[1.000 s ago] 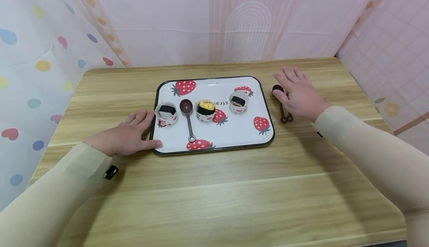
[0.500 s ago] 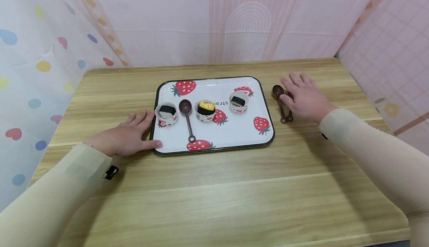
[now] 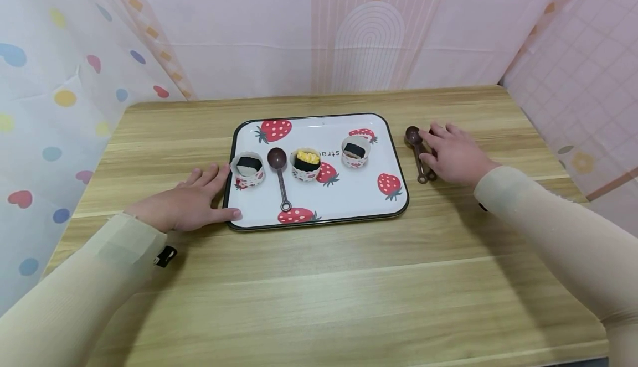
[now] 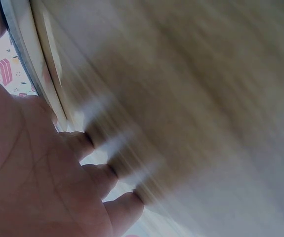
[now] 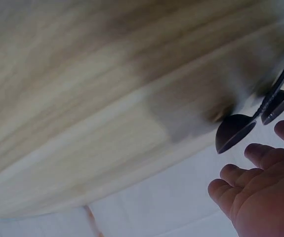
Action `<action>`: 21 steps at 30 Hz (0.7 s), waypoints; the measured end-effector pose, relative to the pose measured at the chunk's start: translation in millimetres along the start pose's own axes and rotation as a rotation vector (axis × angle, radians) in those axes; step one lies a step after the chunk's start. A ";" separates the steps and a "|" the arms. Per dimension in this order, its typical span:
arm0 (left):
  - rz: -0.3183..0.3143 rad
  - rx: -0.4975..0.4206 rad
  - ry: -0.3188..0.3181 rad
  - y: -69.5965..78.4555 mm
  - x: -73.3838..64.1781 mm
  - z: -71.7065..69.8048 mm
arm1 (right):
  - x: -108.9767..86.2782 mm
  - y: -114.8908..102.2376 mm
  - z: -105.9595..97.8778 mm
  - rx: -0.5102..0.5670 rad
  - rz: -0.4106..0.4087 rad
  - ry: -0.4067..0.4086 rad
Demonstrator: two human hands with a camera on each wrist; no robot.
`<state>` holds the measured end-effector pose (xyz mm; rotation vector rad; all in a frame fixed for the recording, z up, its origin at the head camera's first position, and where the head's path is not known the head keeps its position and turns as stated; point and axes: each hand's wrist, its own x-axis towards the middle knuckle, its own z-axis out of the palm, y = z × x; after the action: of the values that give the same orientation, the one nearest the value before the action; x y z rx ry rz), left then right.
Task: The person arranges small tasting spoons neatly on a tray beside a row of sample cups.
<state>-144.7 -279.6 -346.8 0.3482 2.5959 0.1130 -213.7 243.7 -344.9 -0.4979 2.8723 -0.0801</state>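
Shows, in head view, one spoon (image 3: 431, 176) mostly hidden behind the right hand (image 3: 458, 158). Leaves the table (image 4: 196, 98) blurred, left wrist view.

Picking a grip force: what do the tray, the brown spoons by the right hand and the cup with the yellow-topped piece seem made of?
Tray: perhaps enamelled metal, possibly glossy plastic; smooth white, dark rim, far-edge glint.
Spoons: probably hard plastic; evenly dark brown, faintly shiny.
Cup: seems matte paper; thin, printed wall.
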 end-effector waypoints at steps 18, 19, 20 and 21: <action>0.002 0.001 0.005 0.6 -0.3 -0.2 | 1.7 0.4 7.7 0.022 -0.014 0.048; 0.002 0.001 0.005 0.7 -0.2 -0.3 | 1.7 0.1 7.8 0.031 -0.010 0.060; 0.002 0.002 0.006 0.8 -0.2 -0.3 | 1.5 -0.1 7.6 0.039 -0.006 0.069; 0.002 0.002 0.006 0.9 -0.1 -0.4 | 1.1 -0.3 7.2 0.048 -0.002 0.077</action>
<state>-144.7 -278.8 -346.3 0.3519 2.6014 0.1126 -212.9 242.9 -352.1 -0.4989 2.9366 -0.1721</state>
